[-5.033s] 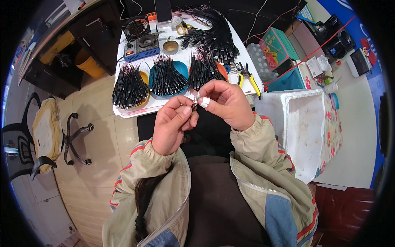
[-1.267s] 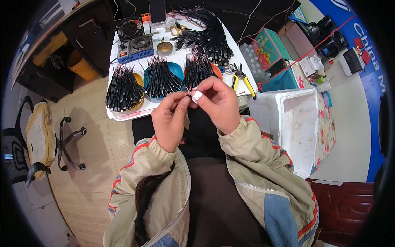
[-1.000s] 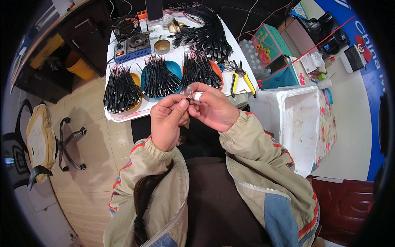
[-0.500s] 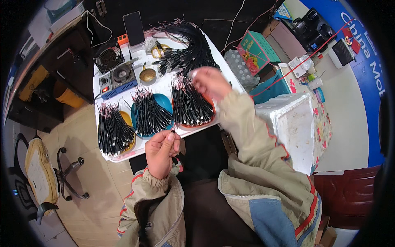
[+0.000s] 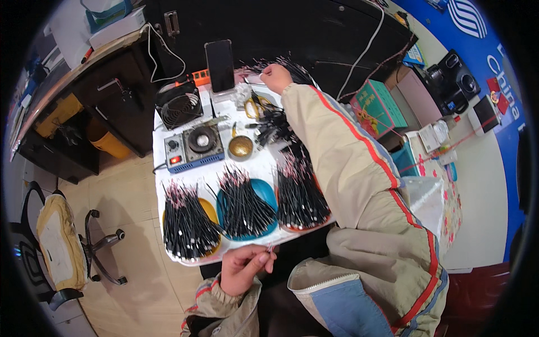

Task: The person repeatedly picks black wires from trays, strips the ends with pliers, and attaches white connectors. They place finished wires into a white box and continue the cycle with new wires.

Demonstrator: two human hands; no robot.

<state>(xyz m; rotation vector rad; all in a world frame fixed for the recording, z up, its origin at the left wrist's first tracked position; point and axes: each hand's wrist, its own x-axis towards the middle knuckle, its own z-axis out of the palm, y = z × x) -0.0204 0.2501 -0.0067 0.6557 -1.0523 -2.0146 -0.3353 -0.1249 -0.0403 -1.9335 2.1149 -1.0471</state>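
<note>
Head view, right hand [image 5: 275,77] outstretched at far wires [image 5: 292,70], left hand [image 5: 242,268] pinching small piece [image 5: 269,247]

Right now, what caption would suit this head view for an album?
Right hand reaches to the far pile of black wires; left hand pinches a small piece by the white table.

Right arm stretched far forward, right hand [image 5: 275,78] fingers pinched; left hand [image 5: 242,268] near body, fingertips pinched
</note>
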